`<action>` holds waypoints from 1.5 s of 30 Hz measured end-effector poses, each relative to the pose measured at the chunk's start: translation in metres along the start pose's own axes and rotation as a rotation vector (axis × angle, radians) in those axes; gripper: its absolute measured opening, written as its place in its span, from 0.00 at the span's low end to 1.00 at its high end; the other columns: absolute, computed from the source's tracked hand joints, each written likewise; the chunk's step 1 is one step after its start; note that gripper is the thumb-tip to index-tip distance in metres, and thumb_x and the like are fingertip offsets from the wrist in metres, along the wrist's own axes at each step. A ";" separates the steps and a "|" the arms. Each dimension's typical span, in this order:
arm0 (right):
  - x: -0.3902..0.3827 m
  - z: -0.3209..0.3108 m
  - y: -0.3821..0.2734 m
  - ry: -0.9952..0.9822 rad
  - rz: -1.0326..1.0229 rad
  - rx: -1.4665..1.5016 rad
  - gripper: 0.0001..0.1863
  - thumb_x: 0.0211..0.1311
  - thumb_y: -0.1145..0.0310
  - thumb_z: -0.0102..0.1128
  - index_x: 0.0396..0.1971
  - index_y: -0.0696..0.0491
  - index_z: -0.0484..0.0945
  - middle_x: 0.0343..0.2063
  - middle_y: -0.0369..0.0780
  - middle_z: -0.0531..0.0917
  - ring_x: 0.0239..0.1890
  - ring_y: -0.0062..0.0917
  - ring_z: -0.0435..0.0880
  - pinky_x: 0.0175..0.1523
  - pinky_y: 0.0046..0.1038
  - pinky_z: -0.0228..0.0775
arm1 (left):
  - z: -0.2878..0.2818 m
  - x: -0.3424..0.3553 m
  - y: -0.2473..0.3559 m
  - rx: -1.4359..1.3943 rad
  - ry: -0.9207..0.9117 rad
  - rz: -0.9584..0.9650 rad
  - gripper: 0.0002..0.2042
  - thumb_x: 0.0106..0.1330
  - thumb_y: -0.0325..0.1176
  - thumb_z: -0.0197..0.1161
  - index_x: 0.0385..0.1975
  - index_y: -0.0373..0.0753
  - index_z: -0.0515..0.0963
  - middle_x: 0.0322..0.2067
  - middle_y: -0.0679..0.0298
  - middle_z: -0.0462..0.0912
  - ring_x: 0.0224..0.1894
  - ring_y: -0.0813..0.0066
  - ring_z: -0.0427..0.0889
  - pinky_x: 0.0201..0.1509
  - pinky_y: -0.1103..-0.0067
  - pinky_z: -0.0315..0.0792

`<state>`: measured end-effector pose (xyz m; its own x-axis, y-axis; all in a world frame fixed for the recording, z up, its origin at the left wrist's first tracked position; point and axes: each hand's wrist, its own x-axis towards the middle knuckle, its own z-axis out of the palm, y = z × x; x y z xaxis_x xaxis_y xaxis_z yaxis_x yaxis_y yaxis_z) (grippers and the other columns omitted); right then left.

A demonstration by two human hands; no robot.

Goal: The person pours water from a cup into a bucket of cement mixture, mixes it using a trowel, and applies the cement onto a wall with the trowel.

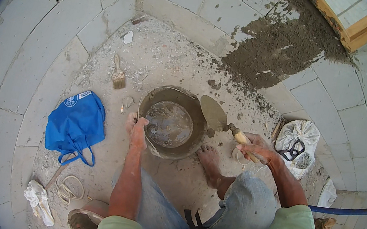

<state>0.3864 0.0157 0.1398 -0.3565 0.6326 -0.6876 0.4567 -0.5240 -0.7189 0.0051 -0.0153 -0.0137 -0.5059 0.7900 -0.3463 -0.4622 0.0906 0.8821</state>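
Note:
A grey bucket (pixel 196 116) smeared with mortar stands on the dusty floor in front of me, with a little wet mortar at its bottom. My left hand (pixel 136 129) grips the bucket's near left rim. My right hand (pixel 254 149) holds the wooden handle of a trowel (pixel 214 113), whose pointed steel blade rests over the bucket's right rim. My bare foot (pixel 209 162) sits just below the bucket. A patch of fresh grey mortar (pixel 279 48) covers the block wall above and to the right.
A blue cloth bag (pixel 75 124) lies on the left. A brush (pixel 118 75) lies near the corner. A white plastic bag (pixel 300 141) sits by the right wall. A rag, a coil of cord (pixel 70 187) and a blue pipe (pixel 342 210) lie nearby. Block walls enclose the corner.

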 end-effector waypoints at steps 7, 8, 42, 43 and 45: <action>-0.001 0.025 -0.012 0.053 -0.135 -0.134 0.23 0.54 0.54 0.69 0.38 0.56 0.74 0.20 0.34 0.75 0.22 0.19 0.75 0.29 0.24 0.67 | 0.003 -0.003 0.000 0.030 -0.006 -0.005 0.09 0.46 0.25 0.59 0.27 0.39 0.69 0.25 0.71 0.68 0.29 0.82 0.64 0.34 0.82 0.62; 0.002 0.028 -0.014 0.080 -0.194 -0.284 0.24 0.53 0.53 0.70 0.38 0.57 0.74 0.21 0.35 0.75 0.24 0.21 0.77 0.32 0.26 0.69 | 0.003 -0.005 0.002 0.034 -0.002 -0.004 0.09 0.46 0.25 0.59 0.27 0.39 0.69 0.25 0.71 0.68 0.29 0.82 0.64 0.34 0.82 0.62; 0.065 0.066 -0.064 0.164 -0.294 -1.653 0.23 0.57 0.71 0.54 0.54 0.57 0.69 0.38 0.48 0.80 0.40 0.40 0.83 0.46 0.35 0.75 | 0.005 -0.004 0.005 0.050 -0.064 0.022 0.09 0.46 0.24 0.58 0.28 0.37 0.69 0.25 0.70 0.71 0.28 0.82 0.66 0.33 0.81 0.63; 0.076 0.074 -0.061 0.219 -0.292 -1.689 0.23 0.57 0.71 0.55 0.54 0.58 0.68 0.38 0.49 0.80 0.40 0.39 0.83 0.46 0.34 0.75 | 0.004 -0.004 0.005 0.050 -0.067 0.016 0.09 0.46 0.24 0.58 0.28 0.37 0.69 0.25 0.70 0.71 0.28 0.82 0.66 0.33 0.81 0.63; 0.093 0.093 -0.051 0.208 -0.349 -1.748 0.22 0.56 0.72 0.56 0.52 0.58 0.70 0.39 0.48 0.81 0.41 0.39 0.83 0.45 0.35 0.76 | 0.006 -0.005 0.003 0.030 -0.066 0.012 0.09 0.46 0.24 0.58 0.28 0.37 0.69 0.25 0.70 0.71 0.28 0.82 0.66 0.33 0.81 0.63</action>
<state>0.2541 0.0486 0.1031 -0.5804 0.6968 -0.4213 0.6843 0.6979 0.2115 0.0102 -0.0150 -0.0073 -0.4619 0.8290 -0.3151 -0.4343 0.0983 0.8954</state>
